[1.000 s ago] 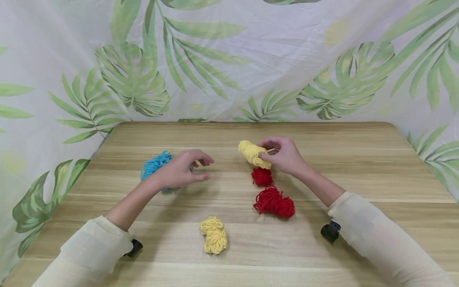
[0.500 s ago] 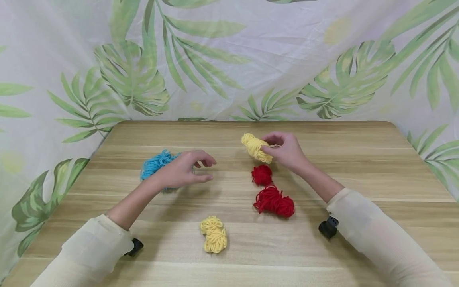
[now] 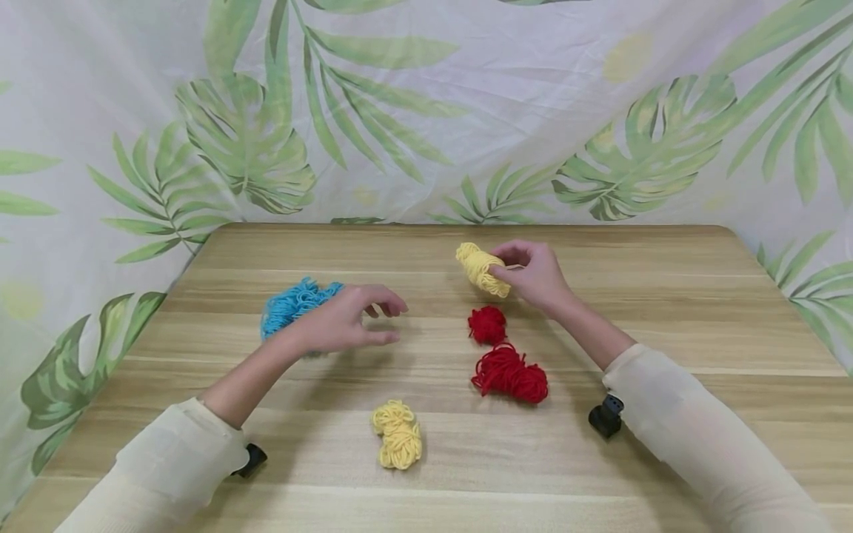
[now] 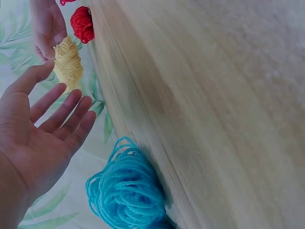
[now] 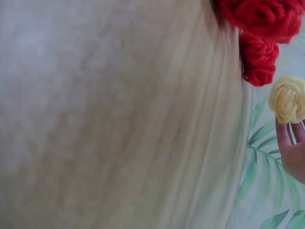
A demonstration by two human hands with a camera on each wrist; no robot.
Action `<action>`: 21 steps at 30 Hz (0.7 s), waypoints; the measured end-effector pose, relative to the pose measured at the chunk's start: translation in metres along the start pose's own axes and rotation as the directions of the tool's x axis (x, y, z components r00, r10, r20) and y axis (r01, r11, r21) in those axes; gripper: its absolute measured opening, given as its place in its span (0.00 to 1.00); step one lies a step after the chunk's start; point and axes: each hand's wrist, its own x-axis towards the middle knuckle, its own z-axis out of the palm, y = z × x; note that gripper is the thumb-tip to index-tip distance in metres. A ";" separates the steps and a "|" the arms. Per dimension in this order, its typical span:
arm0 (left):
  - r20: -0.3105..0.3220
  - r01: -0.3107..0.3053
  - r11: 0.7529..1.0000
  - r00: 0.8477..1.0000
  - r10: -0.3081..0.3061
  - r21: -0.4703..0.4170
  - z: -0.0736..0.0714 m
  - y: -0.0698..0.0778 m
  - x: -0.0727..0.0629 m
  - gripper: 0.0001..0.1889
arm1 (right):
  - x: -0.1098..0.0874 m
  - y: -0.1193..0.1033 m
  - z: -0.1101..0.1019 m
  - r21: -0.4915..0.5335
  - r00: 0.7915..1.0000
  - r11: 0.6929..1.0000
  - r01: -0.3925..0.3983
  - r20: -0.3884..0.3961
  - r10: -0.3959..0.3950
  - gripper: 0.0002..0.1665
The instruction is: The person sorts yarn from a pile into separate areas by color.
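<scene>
My right hand (image 3: 531,275) pinches a twisted yellow yarn bundle (image 3: 480,268) between thumb and fingers, raised above the far part of the table. That yellow bundle also shows at the right edge of the right wrist view, with fingers (image 5: 284,134) against it. My left hand (image 3: 346,318) hovers with fingers apart and nothing in its grasp; its palm (image 4: 40,150) faces the left wrist camera. Partly hidden behind the left hand in the head view is a loose blue yarn bundle (image 3: 286,307). In the left wrist view this blue bundle (image 4: 128,186) lies below the fingers.
Two red yarn bundles lie right of centre: a small one (image 3: 487,326) and a larger one (image 3: 510,376) nearer me. Another yellow yarn bundle (image 3: 397,435) rests at the front middle of the wooden table (image 3: 700,311). A leaf-patterned cloth (image 3: 506,111) hangs behind.
My right hand has carried the yellow yarn bundle slightly farther back and to the right, away from the small red one. The left hand has shifted slightly rightward.
</scene>
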 end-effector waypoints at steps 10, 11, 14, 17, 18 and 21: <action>0.034 -0.030 0.998 0.999 0.032 -0.059 0.004 0.002 -0.003 0.18 | 0.008 0.008 -0.004 -0.098 1.000 0.995 -0.003 -0.025 0.000 0.14; 0.039 -0.033 0.997 0.999 0.036 -0.068 0.005 0.003 -0.003 0.18 | 0.009 0.009 -0.004 -0.109 1.000 0.994 -0.005 -0.027 0.002 0.14; 0.051 -0.047 0.995 0.997 0.051 -0.089 0.005 0.004 -0.004 0.19 | 0.011 0.011 -0.005 -0.131 1.000 0.991 -0.007 -0.029 0.004 0.14; 0.062 -0.054 0.993 0.996 0.061 -0.103 0.006 0.005 -0.004 0.19 | 0.013 0.012 -0.005 -0.155 0.999 0.988 -0.003 -0.037 -0.003 0.15; 0.065 -0.057 0.993 0.996 0.064 -0.106 0.006 0.006 -0.005 0.19 | 0.014 0.013 -0.005 -0.160 0.999 0.987 -0.002 -0.040 -0.004 0.15; 0.075 -0.062 0.991 0.995 0.072 -0.121 0.006 0.007 -0.005 0.19 | 0.015 0.013 -0.006 -0.180 0.999 0.984 -0.004 -0.048 -0.005 0.15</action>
